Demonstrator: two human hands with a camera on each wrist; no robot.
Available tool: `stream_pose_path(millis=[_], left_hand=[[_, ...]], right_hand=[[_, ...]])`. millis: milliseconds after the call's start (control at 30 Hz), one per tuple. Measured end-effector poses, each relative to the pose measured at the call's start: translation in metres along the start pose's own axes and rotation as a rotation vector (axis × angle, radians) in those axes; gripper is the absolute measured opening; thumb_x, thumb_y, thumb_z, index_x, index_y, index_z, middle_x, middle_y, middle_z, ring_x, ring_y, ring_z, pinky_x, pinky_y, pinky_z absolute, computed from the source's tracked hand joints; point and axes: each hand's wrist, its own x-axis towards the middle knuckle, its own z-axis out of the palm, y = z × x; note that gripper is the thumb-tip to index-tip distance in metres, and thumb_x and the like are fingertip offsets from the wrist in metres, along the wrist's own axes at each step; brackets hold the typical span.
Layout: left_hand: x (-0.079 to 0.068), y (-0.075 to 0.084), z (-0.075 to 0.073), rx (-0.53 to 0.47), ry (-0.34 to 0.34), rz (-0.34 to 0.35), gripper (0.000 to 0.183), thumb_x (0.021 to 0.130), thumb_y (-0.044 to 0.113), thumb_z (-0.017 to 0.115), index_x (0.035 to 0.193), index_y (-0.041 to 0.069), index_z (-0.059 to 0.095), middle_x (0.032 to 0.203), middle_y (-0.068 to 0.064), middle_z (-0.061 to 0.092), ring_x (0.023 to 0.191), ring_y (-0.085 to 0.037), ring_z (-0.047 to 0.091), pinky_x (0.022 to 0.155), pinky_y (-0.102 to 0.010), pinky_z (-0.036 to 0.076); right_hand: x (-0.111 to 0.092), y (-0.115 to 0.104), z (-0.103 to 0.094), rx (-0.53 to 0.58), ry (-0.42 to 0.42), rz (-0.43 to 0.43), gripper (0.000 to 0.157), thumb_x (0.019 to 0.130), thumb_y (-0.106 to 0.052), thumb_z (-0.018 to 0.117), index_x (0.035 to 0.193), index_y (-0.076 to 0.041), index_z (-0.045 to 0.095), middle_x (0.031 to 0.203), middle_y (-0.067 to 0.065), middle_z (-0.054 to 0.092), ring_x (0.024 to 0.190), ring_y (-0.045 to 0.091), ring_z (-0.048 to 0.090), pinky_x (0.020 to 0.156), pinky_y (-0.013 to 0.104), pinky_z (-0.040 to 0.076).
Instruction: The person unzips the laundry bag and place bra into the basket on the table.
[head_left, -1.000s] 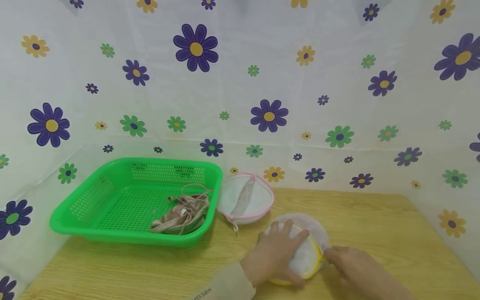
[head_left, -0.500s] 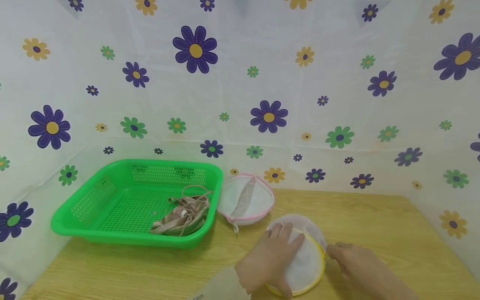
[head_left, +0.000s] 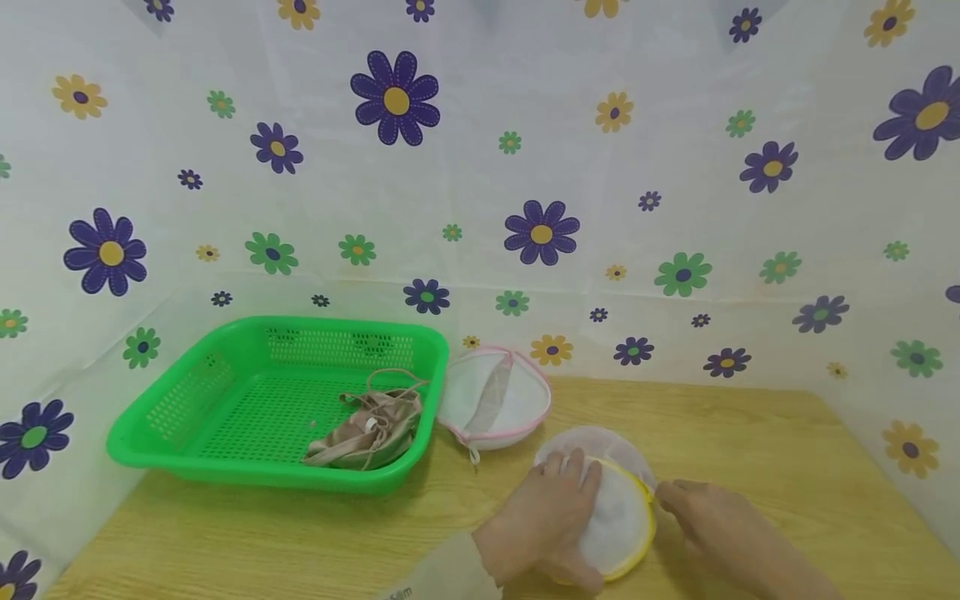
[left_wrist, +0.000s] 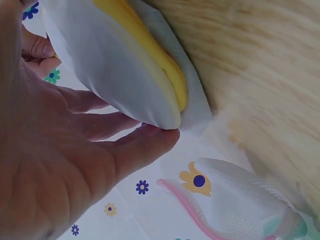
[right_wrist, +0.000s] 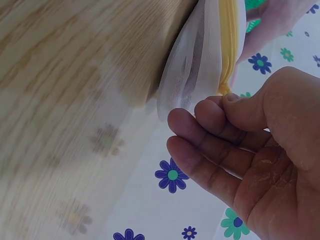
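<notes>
A round white mesh laundry bag [head_left: 618, 529] with a yellow zipper band [head_left: 647, 546] lies on the table. My left hand [head_left: 542, 521] rests on its left part, fingers extended; in the left wrist view the fingertips [left_wrist: 167, 137] touch the white fabric. At the bag's right edge, my right hand [head_left: 712, 525] pinches the end of the yellow zipper [right_wrist: 227, 47] between thumb and index finger. The other fingers of that hand are loosely bent. Its pinch hides the zipper pull itself.
A second mesh laundry bag [head_left: 517, 404] with pink trim lies behind, beside a green plastic basket [head_left: 277, 475]. In the basket is a crumpled brownish satin garment [head_left: 360, 437] with thin straps. A flower-printed sheet [head_left: 480, 183] stands around the wooden table [head_left: 735, 442].
My left hand has drawn back leftward across the bag and its fingers are closer together, baring more of the white top. The right hand keeps its pinch at the yellow edge, slightly farther up.
</notes>
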Motion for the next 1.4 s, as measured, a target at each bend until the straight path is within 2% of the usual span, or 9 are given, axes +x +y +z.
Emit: stream_pose_path(millis=[333,633,867,1100,1400], left_hand=[[0.0010,-0.0024,0.0014,0.008,0.017,-0.009,0.115,0.060,0.090,0.066,0.143,0.012,0.050,0.132,-0.007,0.057,0.111,-0.020,0.058,0.083,-0.026,0.055],[0.0016,-0.0016,0.0009,-0.012,-0.016,-0.012,0.115,0.063,0.090,0.064,0.145,0.012,0.048,0.135,-0.008,0.056,0.114,-0.020,0.058,0.086,-0.027,0.055],[0.0008,-0.0002,0.0013,-0.037,-0.031,-0.017,0.116,0.062,0.090,0.066,0.146,0.012,0.048,0.136,-0.009,0.055,0.116,-0.021,0.058,0.085,-0.028,0.056],[0.0019,0.0000,-0.0002,-0.090,-0.085,-0.030,0.119,0.062,0.090,0.066,0.149,0.012,0.045,0.139,-0.009,0.053,0.122,-0.023,0.057,0.089,-0.030,0.057],[0.0033,0.0007,-0.0004,-0.107,-0.082,-0.041,0.118,0.062,0.088,0.068,0.148,0.011,0.046,0.138,-0.010,0.053,0.123,-0.024,0.057,0.088,-0.030,0.056]], right_hand=[[0.0009,-0.0013,-0.0018,-0.009,0.007,0.001,0.032,0.072,0.009,0.067,0.081,-0.018,0.053,0.068,-0.017,0.043,0.060,-0.002,0.033,0.052,0.019,0.035],[-0.0001,-0.0023,-0.0045,-0.007,0.011,-0.009,0.034,0.070,0.010,0.067,0.079,-0.019,0.053,0.068,-0.018,0.042,0.060,-0.003,0.033,0.053,0.019,0.036],[-0.0028,-0.0029,-0.0022,-0.021,0.054,-0.046,0.035,0.068,0.011,0.068,0.078,-0.019,0.053,0.066,-0.019,0.043,0.059,-0.004,0.033,0.051,0.018,0.037],[-0.0041,-0.0024,-0.0016,-0.006,0.021,-0.037,0.034,0.069,0.011,0.067,0.078,-0.018,0.052,0.066,-0.018,0.042,0.059,-0.003,0.033,0.051,0.019,0.036],[-0.0044,-0.0027,-0.0030,0.013,-0.004,-0.018,0.031,0.071,0.010,0.067,0.080,-0.017,0.055,0.070,-0.013,0.055,0.059,-0.003,0.039,0.053,0.021,0.043]])
